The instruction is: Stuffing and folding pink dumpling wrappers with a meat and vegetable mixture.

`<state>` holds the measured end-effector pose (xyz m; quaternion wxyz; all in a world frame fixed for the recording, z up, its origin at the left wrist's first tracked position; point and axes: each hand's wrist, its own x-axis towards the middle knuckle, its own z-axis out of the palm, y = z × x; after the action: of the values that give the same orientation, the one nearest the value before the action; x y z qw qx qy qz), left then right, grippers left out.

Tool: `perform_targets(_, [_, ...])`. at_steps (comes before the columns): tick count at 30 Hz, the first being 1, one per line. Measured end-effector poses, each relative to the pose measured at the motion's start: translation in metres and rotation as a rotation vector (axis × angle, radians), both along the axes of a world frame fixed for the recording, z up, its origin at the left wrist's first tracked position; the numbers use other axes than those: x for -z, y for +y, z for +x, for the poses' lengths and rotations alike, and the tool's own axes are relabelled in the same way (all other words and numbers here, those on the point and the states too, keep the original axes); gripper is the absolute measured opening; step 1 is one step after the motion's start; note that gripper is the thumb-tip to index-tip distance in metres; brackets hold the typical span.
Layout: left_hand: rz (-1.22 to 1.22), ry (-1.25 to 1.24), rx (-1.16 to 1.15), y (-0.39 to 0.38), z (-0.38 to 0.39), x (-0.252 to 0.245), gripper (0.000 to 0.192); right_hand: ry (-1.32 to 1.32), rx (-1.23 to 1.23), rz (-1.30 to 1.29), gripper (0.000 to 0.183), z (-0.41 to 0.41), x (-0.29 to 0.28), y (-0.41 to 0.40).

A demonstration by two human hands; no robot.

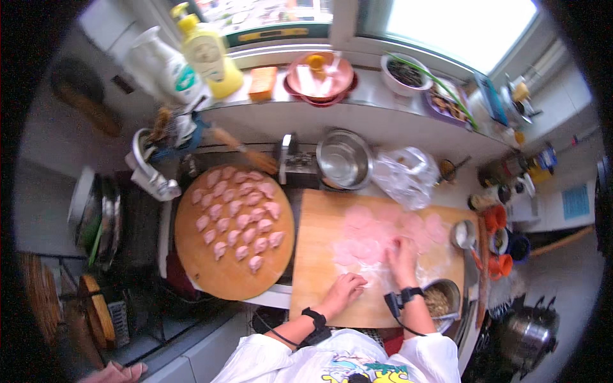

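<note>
Pink round dough wrappers [366, 230] lie overlapping on a floured wooden board [316, 239]. My right hand [403, 258] is at their near edge, its fingertips touching the dough; whether it pinches a wrapper is not clear. Lower and to the left, my left hand [344, 291] rests over the floury board with slightly bent fingers and nothing seen in it. A metal container of minced filling [437, 300] stands beside my right forearm. On the left, a round wooden board [191, 258] carries several pink folded dumplings [243, 220] in rows.
Behind the boards stand a steel bowl [344, 158] and a clear plastic bag [407, 177]. A small metal bowl of flour [463, 234] sits at the right edge, near orange-handled utensils [498, 266]. Bottles [210, 62] and bowls line the windowsill. A steel pot [529, 337] is lower right.
</note>
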<state>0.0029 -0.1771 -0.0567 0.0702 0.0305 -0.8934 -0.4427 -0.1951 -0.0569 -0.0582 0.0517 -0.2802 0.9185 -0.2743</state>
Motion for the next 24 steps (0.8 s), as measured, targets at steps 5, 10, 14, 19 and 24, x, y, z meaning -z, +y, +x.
perform_targets(5, [1.820, -0.293, -0.606, -0.043, 0.056, 0.012, 0.019, -0.042, -0.016, 0.017, 0.031, 0.006, -0.011, -0.009])
perform_targets(10, [1.627, 0.236, -0.991, -0.180, 0.109, -0.032, 0.015, 0.046, -0.042, 0.098, 0.022, -0.001, -0.016, -0.007])
perform_targets(14, [0.947, 0.172, -1.279, -0.309, 0.154, -0.039, 0.026, -0.147, 0.039, 0.072, 0.020, -0.001, -0.017, -0.009])
perform_targets(19, [0.198, 0.016, -1.219, -0.408, 0.200, 0.017, 0.029, -0.170, 0.021, 0.148, 0.018, -0.002, -0.009, -0.007])
perform_targets(24, [-0.041, -0.116, -1.001, -0.442, 0.208, 0.051, 0.025, 0.000, -0.013, 0.247, 0.019, 0.013, -0.032, -0.014])
